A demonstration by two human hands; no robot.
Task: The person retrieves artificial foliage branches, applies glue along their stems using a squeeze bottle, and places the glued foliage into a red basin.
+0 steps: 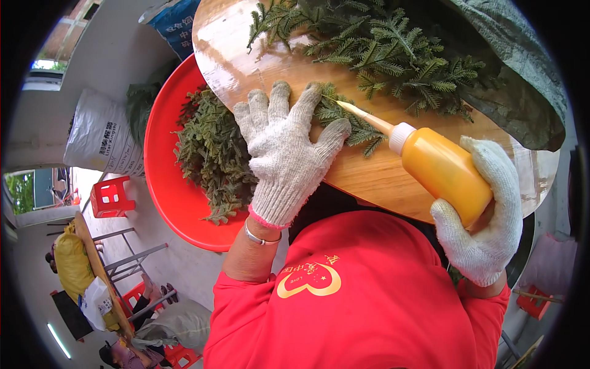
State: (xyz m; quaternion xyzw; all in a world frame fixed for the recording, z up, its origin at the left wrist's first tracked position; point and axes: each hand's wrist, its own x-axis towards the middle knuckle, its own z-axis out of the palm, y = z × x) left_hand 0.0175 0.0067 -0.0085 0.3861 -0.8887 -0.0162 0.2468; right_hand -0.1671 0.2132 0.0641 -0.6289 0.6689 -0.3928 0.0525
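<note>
My left hand (pixel 286 150), in a whitish knit glove, lies with its fingers spread over the near left part of the wooden table. Its index finger and thumb touch a small green fir-like sprig (pixel 353 122) lying on the wood. In my right hand (pixel 491 215), also gloved, is a squeeze bottle (pixel 444 171) of yellow-orange liquid. The bottle is tilted, its thin pointed nozzle aimed left at the sprig's stem end; whether the tip touches it I cannot tell. Farther back, a pile of similar green sprigs (pixel 399 52) rests on the table.
The oval wooden tabletop (pixel 224 34) has a dark plastic sheet (pixel 522 111) at its right. Beside it on the left, a red basin (pixel 161 154) holds many sprigs. White sacks (pixel 101 132), a red stool (pixel 112 197) and another table (pixel 98 264) stand farther left, with people near it.
</note>
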